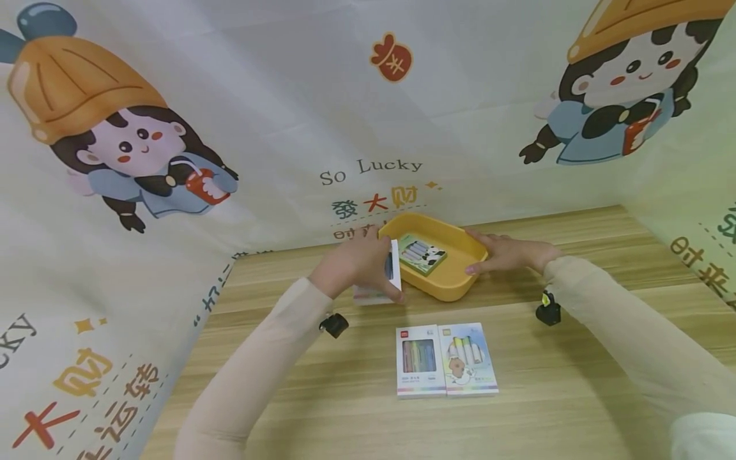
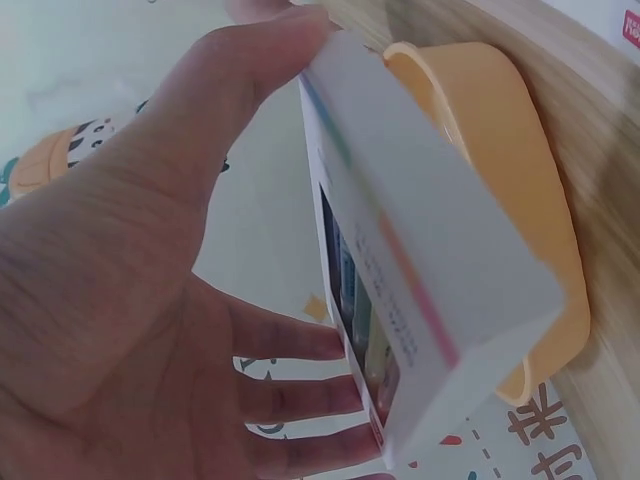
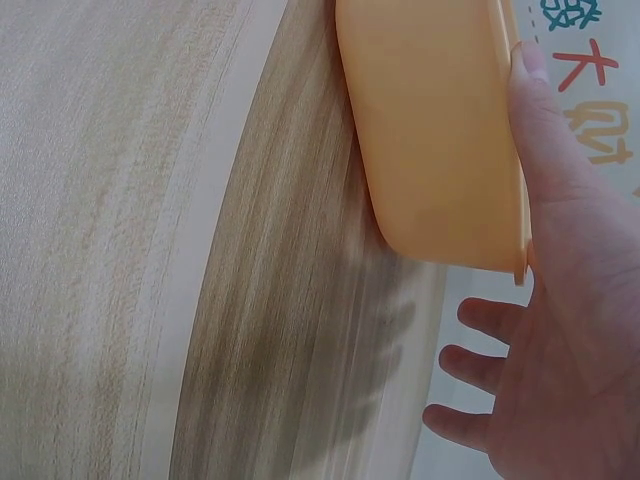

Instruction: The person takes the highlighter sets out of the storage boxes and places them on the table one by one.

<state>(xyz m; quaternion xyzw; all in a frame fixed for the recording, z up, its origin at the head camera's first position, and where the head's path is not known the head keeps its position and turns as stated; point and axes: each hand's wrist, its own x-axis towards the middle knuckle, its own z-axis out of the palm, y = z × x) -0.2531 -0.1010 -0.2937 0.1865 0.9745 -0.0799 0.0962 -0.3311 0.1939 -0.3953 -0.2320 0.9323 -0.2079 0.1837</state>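
My left hand (image 1: 356, 265) grips a white windowed marker box (image 2: 430, 240), thumb on one end and fingers along the windowed side. The box stands tilted right beside the left end of a yellow plastic bin (image 1: 448, 295). At the bin's right end, my right hand (image 1: 508, 252) holds the rim; its thumb (image 3: 545, 130) lies along the edge and three fingers stretch out past the corner. Inside the bin lies a small green box with a panda picture (image 1: 422, 254), toward the left end.
Nearer me, two flat boxes lie side by side on the wood-grain table (image 1: 322, 396): a white box with a window of coloured pens (image 1: 420, 361) and a pale box with a bear picture (image 1: 468, 359). A printed cloth backdrop (image 1: 287, 128) rises behind the bin.
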